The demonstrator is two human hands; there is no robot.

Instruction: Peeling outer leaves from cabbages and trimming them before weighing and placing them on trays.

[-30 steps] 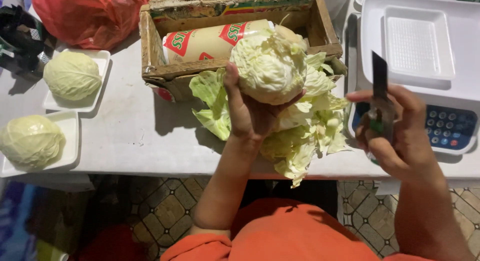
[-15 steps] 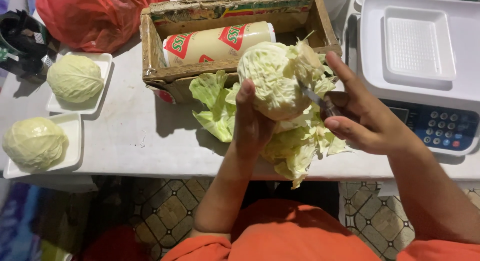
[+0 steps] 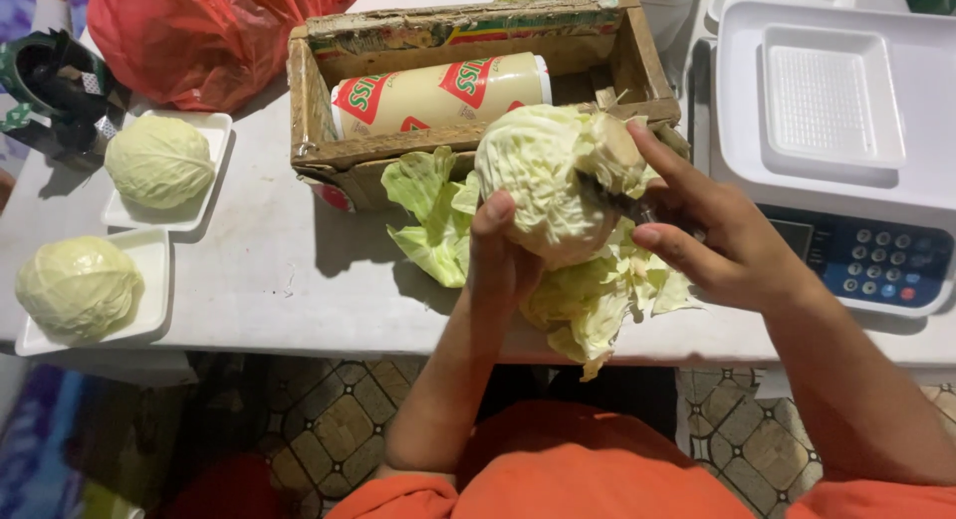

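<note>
My left hand (image 3: 503,255) cups a pale green cabbage head (image 3: 543,175) from below and holds it over the table edge. My right hand (image 3: 712,235) grips a small dark-handled knife (image 3: 612,202) whose blade is pressed into the cabbage's right side, by the stem end. Its thumb rests on top of the cabbage. Loose outer cabbage leaves (image 3: 588,295) lie piled on the white table (image 3: 269,270) under both hands.
A worn cardboard box (image 3: 468,140) with a roll of wrap (image 3: 438,93) stands behind. Two trimmed cabbages sit on white foam trays (image 3: 159,160) (image 3: 80,285) at left. A red plastic bag (image 3: 189,31) lies far left. A white scale with a tray (image 3: 836,111) stands right.
My right hand brought the knife down from upright beside the scale onto the cabbage and now cuts at its stem end. My left hand turned the cabbage slightly.
</note>
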